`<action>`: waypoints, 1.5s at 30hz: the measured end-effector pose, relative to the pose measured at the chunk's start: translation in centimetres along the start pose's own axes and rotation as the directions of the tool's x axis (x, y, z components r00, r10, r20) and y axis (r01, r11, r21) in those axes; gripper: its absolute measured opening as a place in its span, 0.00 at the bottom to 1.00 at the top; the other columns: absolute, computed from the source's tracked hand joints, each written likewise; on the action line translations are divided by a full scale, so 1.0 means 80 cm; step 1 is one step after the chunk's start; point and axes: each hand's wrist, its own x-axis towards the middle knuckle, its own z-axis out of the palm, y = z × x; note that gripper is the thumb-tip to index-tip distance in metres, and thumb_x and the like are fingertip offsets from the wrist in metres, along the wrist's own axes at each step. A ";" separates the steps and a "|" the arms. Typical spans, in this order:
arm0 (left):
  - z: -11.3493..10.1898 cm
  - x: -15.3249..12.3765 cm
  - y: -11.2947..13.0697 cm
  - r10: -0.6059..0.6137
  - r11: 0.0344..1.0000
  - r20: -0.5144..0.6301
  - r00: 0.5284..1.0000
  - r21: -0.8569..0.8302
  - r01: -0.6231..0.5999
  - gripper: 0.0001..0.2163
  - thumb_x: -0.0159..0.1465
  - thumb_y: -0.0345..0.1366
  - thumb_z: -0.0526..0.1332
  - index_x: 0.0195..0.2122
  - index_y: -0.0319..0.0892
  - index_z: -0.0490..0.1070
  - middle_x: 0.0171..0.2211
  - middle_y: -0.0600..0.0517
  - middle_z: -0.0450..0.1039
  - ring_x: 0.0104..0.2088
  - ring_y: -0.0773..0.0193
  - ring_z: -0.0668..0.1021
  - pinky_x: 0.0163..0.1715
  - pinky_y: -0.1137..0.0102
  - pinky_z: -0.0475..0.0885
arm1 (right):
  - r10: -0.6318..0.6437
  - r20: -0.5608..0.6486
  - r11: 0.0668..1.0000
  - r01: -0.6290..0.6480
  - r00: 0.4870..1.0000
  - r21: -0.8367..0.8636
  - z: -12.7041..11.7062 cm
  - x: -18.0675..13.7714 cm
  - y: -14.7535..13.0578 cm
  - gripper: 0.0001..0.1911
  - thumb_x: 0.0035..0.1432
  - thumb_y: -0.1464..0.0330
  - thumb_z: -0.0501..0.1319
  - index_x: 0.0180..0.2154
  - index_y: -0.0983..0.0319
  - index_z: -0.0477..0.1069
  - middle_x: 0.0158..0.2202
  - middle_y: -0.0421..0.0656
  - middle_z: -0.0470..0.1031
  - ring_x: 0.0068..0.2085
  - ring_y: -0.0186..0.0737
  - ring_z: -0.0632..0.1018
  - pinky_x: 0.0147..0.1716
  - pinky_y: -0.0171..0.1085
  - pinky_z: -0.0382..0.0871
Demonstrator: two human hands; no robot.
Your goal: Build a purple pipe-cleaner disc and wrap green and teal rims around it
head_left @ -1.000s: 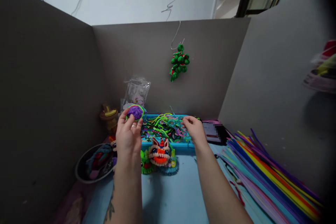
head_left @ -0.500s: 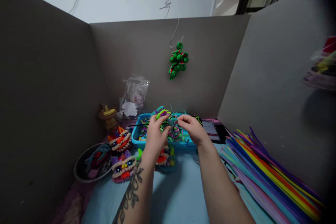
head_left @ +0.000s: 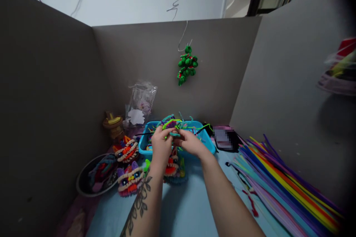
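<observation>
Over a blue plastic basket (head_left: 210,144) of tangled pipe cleaner pieces, my left hand (head_left: 161,145) is closed on a bunch of bent pipe cleaners (head_left: 171,123) in lime, purple and teal. My right hand (head_left: 191,143) meets it from the right, its fingers pinched at a teal pipe cleaner loop (head_left: 175,134). The fingertips nearly touch and partly hide the bunch. Below the hands stands a pipe cleaner lion head (head_left: 171,170) with an orange mouth, partly covered by my left forearm. Two similar heads, one with purple ears (head_left: 130,180) and one orange (head_left: 127,151), sit to the left.
A round metal bowl (head_left: 80,185) with coloured pieces stands at left. Long straight pipe cleaners (head_left: 280,181) lie fanned at right, near a dark phone-like device (head_left: 235,144). Grey panels (head_left: 139,52) enclose three sides. A green ornament (head_left: 187,64) hangs from a wire at the back.
My right hand has moved left and slightly down, bringing its fingers against the bunch in my left hand. More of the basket's right side shows. The view has shifted slightly.
</observation>
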 end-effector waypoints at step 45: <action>-0.069 0.035 -0.009 -0.343 0.863 -0.213 0.915 -0.457 0.217 0.15 0.57 0.46 0.62 0.31 0.36 0.78 0.35 0.47 0.77 0.39 0.61 0.77 0.39 0.65 0.75 | 0.209 -0.668 0.593 0.450 0.714 0.667 -0.068 -0.017 -0.034 0.07 0.46 0.71 0.68 0.27 0.62 0.69 0.27 0.39 0.80 0.24 0.30 0.77 0.20 0.26 0.69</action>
